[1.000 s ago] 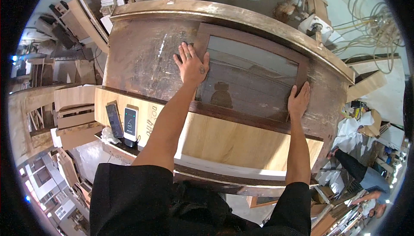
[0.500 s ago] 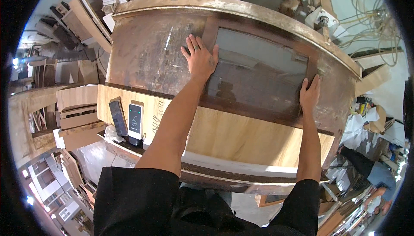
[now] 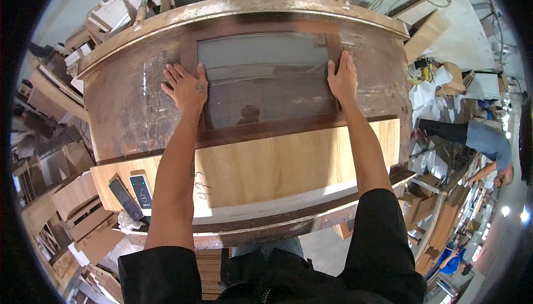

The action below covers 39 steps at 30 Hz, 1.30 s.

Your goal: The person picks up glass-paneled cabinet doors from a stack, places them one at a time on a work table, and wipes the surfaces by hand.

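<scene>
A dark brown wooden frame with a glass pane [image 3: 266, 84], like a cabinet door, lies flat on a worn brown workbench [image 3: 130, 101]. My left hand [image 3: 190, 88] lies on its left side piece, fingers spread and partly over the bench top. On the right side piece rests my right hand [image 3: 343, 80], palm down, with the thumb apart and pointing toward the glass. Neither hand grips anything. Along the near side of the frame runs a light wood-grain board [image 3: 277, 157] with handwriting on it.
A raised wooden rail [image 3: 244, 8] borders the far side, with clamp screws [image 3: 142, 8] behind it. A dark phone [image 3: 125, 199] and a white device with a lit screen [image 3: 141, 192] sit at the board's left end. Stacked panels [image 3: 75, 193] stand left; a person [image 3: 483, 140] is at right.
My view has turned, so the bench and frame appear further left and straighter. Both hands remain on the frame's sides. Another person in blue now shows at the lower right.
</scene>
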Motion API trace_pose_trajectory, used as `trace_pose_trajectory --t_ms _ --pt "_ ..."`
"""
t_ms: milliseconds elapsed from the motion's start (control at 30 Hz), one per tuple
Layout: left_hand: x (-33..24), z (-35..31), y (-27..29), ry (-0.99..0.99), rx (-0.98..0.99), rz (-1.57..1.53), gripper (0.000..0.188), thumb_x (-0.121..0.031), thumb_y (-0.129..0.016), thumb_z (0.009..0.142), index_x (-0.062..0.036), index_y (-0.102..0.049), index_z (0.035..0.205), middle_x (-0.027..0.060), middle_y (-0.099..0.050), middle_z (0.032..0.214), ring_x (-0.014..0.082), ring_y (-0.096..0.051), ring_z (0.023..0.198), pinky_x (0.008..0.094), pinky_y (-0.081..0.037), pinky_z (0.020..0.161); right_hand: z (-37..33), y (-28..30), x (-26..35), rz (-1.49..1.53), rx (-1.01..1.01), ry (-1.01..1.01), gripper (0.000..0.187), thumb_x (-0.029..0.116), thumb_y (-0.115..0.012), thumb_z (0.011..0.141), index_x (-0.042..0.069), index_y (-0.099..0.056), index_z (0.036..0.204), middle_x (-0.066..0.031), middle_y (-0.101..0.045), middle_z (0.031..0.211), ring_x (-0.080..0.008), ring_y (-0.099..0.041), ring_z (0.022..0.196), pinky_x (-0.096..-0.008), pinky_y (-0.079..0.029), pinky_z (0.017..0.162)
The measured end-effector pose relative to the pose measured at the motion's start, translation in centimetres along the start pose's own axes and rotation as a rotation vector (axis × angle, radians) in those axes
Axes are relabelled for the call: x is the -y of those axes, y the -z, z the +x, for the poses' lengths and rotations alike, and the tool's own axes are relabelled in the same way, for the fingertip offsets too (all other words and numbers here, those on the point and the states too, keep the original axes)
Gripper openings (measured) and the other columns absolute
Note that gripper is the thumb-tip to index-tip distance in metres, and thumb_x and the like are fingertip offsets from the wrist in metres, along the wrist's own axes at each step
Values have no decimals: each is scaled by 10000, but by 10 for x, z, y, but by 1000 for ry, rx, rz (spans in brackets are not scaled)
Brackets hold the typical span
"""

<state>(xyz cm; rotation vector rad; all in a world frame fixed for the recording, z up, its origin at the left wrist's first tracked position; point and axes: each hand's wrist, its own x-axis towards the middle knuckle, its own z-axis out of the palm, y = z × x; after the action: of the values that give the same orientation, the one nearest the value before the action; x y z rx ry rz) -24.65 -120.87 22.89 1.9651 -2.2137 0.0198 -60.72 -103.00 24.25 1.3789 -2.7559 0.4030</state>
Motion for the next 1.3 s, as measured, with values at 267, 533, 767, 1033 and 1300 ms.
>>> trace_pose_trajectory --t_ms 267,533,767,1033,1300 --pt "0 5 0 -18 -13 -42 803 -576 -319 930 98 -311 1364 268 -252 1466 378 -193 1390 576 -156 1091 7 3 1 23 20 -16 664 439 -379 944 -10 -257 1417 -246 -320 1433 -369 -303 1340 -445 -246 1102" --pt "4 4 -2 -4 17 -50 816 -583 -309 929 94 -267 1383 263 -238 1473 378 -175 1395 578 -149 1092 3 2 2 -21 48 -38 669 444 -376 944 -12 -248 1416 -228 -325 1437 -349 -303 1345 -433 -256 1100" --pt "1 5 4 -13 19 -64 811 -589 -299 929 91 -286 1370 261 -241 1470 376 -179 1393 580 -164 1086 2 -1 1 -21 -21 -11 657 444 -372 946 -9 -267 1409 -223 -341 1428 -341 -326 1333 -438 -284 1083" --pt "0 4 5 -3 53 -55 831 -592 -287 931 94 -239 1397 266 -195 1488 375 -152 1403 573 -134 1097 1 -3 1 -58 28 -58 648 441 -387 940 23 -262 1419 -201 -325 1446 -360 -355 1307 -434 -291 1081" --pt "2 2 4 -8 54 -47 833 -586 -269 936 105 -224 1399 269 -179 1493 378 -140 1406 571 -118 1102 2 1 3 -39 21 -70 650 447 -390 941 42 -254 1429 -184 -331 1447 -349 -328 1326 -430 -286 1086"
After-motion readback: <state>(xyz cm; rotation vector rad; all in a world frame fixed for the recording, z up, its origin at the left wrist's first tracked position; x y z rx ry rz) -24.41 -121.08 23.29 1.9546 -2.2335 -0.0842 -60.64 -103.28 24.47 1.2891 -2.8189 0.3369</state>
